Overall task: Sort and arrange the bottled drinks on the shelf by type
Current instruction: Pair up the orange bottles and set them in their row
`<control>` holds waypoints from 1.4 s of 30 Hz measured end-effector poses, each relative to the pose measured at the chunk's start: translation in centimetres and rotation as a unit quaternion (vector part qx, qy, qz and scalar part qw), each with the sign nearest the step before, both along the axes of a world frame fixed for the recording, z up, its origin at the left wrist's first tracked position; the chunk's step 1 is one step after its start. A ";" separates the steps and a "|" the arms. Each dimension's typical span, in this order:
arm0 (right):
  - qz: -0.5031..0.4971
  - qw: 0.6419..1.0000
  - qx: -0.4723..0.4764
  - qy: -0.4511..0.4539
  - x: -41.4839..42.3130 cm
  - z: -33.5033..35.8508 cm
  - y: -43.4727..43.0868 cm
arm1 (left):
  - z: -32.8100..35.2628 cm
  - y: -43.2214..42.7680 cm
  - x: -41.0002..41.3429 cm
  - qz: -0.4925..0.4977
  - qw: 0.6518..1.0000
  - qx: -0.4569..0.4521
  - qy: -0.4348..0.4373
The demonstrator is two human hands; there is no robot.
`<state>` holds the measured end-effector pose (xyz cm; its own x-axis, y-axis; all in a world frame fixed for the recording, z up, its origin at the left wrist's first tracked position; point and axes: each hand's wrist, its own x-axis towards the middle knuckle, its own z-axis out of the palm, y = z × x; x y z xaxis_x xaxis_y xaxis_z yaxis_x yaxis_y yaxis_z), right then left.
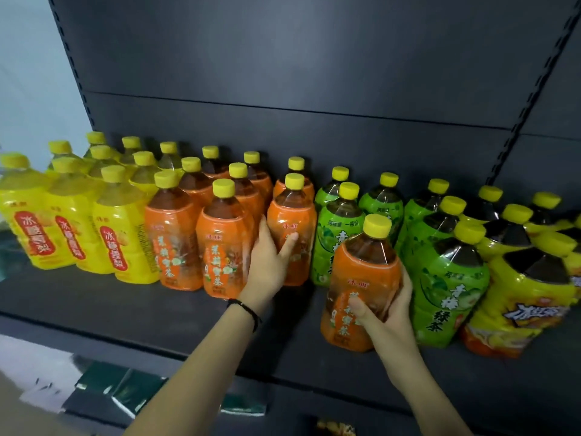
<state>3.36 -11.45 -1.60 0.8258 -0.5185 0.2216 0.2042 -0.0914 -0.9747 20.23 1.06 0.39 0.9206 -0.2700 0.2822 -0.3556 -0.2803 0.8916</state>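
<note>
A dark shelf [163, 313] carries rows of yellow-capped bottles grouped by label: yellow pear-drink bottles [72, 234] at the left, orange jasmine-tea bottles [220, 243] in the middle, green-tea bottles [446, 287] to the right, and yellow iced-tea bottles [522, 306] at the far right. My left hand [270, 262] wraps the side of the rightmost standing orange bottle [294, 221]. My right hand [390, 309] grips another orange bottle [361, 287], tilted a little, at the shelf's front in front of the green ones.
The shelf's dark back panel [314, 73] rises behind the bottles, with slotted uprights at both sides. A pale wall [28, 73] shows at the left. Below the shelf edge lie dark green packets [125, 391] and something white.
</note>
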 end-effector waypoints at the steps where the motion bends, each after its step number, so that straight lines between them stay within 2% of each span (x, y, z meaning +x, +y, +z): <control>1: -0.011 1.000 0.004 0.000 0.0 0.0 0.4 | 0.0 0.5 -0.7 0.010 1.000 0.013 -0.024; 4: -0.026 1.000 0.008 0.005 0.2 -0.2 1.5 | -0.7 3.5 -3.5 0.037 0.989 -0.010 -0.140; 6: -0.025 1.000 0.008 0.008 0.7 -0.2 2.2 | -1.2 5.9 -4.0 0.099 0.963 -0.006 -0.251; 8: -0.019 1.000 -0.009 0.019 1.6 -0.3 3.1 | -1.3 7.7 -3.2 0.179 0.932 0.008 -0.314; 9: -0.014 0.999 -0.020 0.028 2.2 -0.4 3.6 | -1.3 8.3 -2.6 0.215 0.925 0.016 -0.313; 12: -0.005 0.997 -0.054 0.050 4.2 -0.6 5.3 | -1.5 9.6 -0.4 0.273 0.930 0.053 -0.238; 15: -0.081 0.978 -0.168 0.089 6.6 -0.5 6.4 | -1.9 10.7 1.2 0.274 0.939 0.095 -0.183; 17: -0.119 0.969 -0.199 0.088 8.2 -0.1 7.2 | -2.1 11.1 1.9 0.260 0.946 0.101 -0.166; 26: -0.233 0.929 -0.272 0.092 11.6 0.2 9.4 | -2.0 11.5 2.0 0.251 0.952 0.078 -0.157; 29: -0.199 0.951 -0.222 0.080 10.8 -0.3 9.5 | -2.1 11.9 1.8 0.251 0.951 0.077 -0.165; 32: -0.163 0.970 -0.149 0.103 9.4 -1.0 8.9 | -3.0 12.8 1.0 0.210 0.963 0.029 -0.168; 35: -0.172 0.968 -0.146 0.113 6.3 -1.9 7.8 | -5.0 13.3 -0.3 0.103 0.983 0.014 -0.151; 38: -0.188 0.952 -0.200 0.139 2.5 -2.1 6.4 | -6.1 12.4 -1.9 -0.023 0.986 0.095 -0.138; 42: -0.179 0.936 -0.246 0.176 -2.2 -1.6 4.1 | -4.9 9.8 -4.6 -0.104 0.966 0.175 -0.161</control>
